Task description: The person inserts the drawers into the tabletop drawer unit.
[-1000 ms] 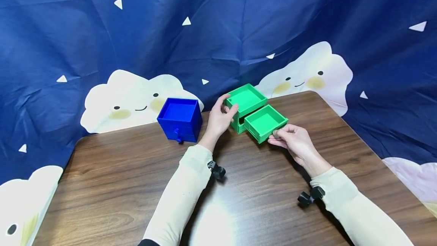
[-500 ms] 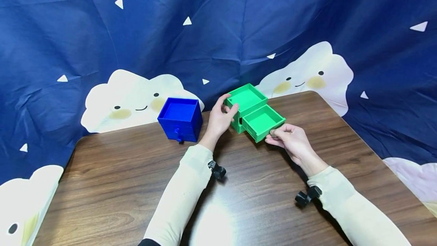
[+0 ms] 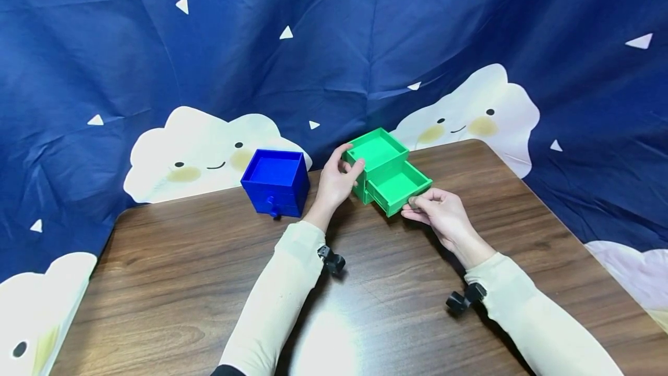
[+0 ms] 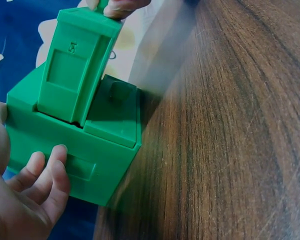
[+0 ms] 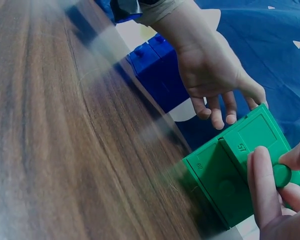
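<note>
A small green drawer cabinet [image 3: 381, 149] with a tray-like top stands near the table's back edge. Its drawer [image 3: 404, 184], open-topped with nothing visible inside, sticks partly out of the front towards the right. My left hand [image 3: 336, 181] grips the cabinet's left side, thumb by the front corner; the left wrist view shows its fingertips [image 4: 60, 150] against the wall. My right hand [image 3: 443, 216] pinches the drawer's round knob [image 5: 281, 175] between thumb and fingers, as the right wrist view shows.
A blue drawer cabinet [image 3: 276, 184] with a small front knob stands to the left of the green one. The wooden table [image 3: 182, 283] ends close behind both. A dark blue curtain [image 3: 334, 74] with white clouds hangs behind.
The right hand has moved left and slightly back, and the drawer has slid further into the green cabinet. The left hand and the blue cabinet have stayed in place.
</note>
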A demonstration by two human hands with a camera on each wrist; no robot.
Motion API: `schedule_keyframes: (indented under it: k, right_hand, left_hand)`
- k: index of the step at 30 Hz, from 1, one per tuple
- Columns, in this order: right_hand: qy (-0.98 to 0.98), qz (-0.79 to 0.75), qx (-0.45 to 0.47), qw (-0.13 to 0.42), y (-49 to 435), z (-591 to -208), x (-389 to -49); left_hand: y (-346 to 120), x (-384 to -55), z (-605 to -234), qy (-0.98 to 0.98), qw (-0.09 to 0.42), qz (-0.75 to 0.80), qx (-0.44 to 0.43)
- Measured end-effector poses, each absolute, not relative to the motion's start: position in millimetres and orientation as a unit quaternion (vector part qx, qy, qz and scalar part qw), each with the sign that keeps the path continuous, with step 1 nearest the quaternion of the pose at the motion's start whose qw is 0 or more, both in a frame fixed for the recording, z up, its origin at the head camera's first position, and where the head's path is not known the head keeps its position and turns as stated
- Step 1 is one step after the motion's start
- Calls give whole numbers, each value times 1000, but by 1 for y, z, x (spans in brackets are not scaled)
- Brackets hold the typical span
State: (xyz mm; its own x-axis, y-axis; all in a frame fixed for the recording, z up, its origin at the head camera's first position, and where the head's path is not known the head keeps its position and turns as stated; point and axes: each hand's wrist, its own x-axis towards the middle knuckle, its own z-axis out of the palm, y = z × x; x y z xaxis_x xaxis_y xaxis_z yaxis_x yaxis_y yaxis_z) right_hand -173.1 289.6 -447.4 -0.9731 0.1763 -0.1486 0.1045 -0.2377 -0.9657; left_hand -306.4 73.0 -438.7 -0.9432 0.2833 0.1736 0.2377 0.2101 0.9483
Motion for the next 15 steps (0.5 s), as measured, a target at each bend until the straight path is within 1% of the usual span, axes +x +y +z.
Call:
schedule_keyframes:
  k: [15]
  right_hand:
    - [-613, 780, -121, 26, 286, -450, -185]
  left_hand:
    - [71, -305, -437, 774, 26, 609, 172]
